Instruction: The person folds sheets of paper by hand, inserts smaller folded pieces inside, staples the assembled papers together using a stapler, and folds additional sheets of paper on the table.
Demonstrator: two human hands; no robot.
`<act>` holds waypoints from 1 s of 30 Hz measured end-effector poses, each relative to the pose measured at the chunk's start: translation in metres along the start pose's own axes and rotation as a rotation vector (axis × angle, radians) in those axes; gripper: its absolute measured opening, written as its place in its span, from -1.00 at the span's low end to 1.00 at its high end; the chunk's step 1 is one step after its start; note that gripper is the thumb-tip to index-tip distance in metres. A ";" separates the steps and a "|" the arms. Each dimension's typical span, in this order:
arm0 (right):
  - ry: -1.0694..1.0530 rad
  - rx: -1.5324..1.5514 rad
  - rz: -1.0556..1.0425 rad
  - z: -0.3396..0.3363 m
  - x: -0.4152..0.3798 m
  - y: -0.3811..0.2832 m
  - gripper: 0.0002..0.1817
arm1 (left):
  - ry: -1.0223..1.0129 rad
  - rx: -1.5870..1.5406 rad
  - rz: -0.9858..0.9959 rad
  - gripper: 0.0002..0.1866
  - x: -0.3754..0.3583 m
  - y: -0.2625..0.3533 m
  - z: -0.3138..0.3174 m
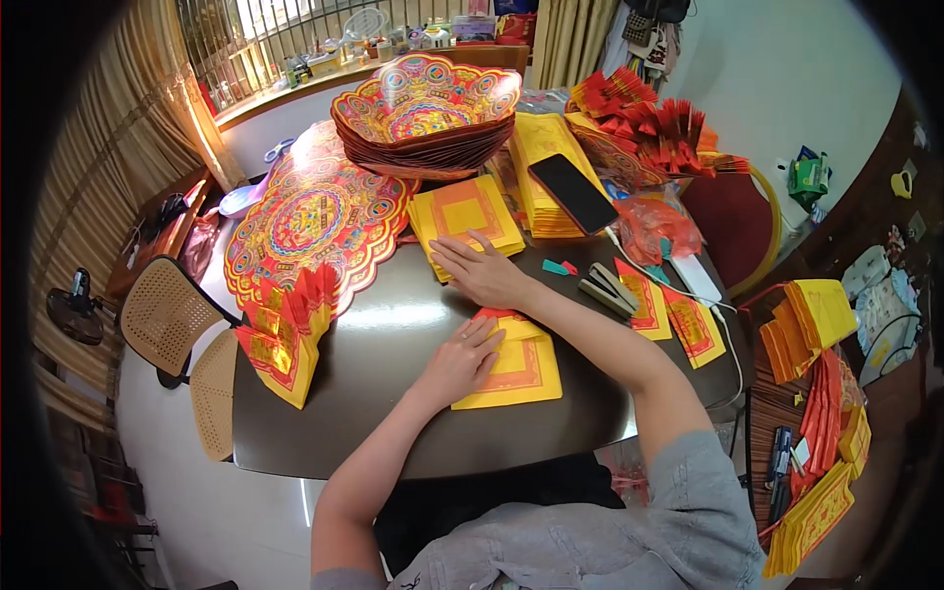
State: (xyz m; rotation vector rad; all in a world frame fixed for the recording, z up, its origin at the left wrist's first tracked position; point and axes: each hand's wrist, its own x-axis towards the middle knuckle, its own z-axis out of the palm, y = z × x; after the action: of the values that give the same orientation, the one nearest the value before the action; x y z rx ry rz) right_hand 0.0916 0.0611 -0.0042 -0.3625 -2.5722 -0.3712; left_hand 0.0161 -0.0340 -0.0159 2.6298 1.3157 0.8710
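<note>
My left hand [466, 356] lies with its fingers stretched out on a yellow paper sheet [521, 379] with a red printed border, near the table's front edge. A bit of red paper shows just beyond those fingers. Farther back, my right hand [484, 273] rests flat, its fingers over the near-left part of a stack of yellow papers [470, 211] printed with a red square. Whether its fingertips have taken up a sheet cannot be seen. To the right of this hand lie a stapler [610, 291] and small teal and red scraps [559, 266].
Stacked ornate paper bowls [428, 147] stand at the back, beside flat patterned sheets [300, 221]. Folded red-and-gold papers [287, 339] lie left. A phone [573, 194] tops a tall yellow stack [551, 138]; a white cable [737, 359] hangs over the right edge. A chair [177, 315] stands left.
</note>
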 end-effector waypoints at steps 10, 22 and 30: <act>0.082 -0.160 0.082 -0.013 -0.007 -0.009 -0.73 | -0.018 0.025 -0.029 -0.79 0.004 0.001 -0.003; 0.102 -0.173 0.138 -0.020 -0.024 -0.012 -0.75 | 0.034 0.062 0.019 -0.80 0.006 -0.003 0.004; 0.083 -0.115 0.232 -0.026 -0.029 -0.012 -0.75 | 0.018 0.098 -0.015 -0.80 0.013 0.001 0.003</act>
State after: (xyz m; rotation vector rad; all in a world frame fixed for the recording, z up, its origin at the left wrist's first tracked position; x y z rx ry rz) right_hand 0.1234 0.0359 -0.0001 -0.6656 -2.4011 -0.4394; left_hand 0.0247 -0.0244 -0.0121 2.6872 1.4161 0.8515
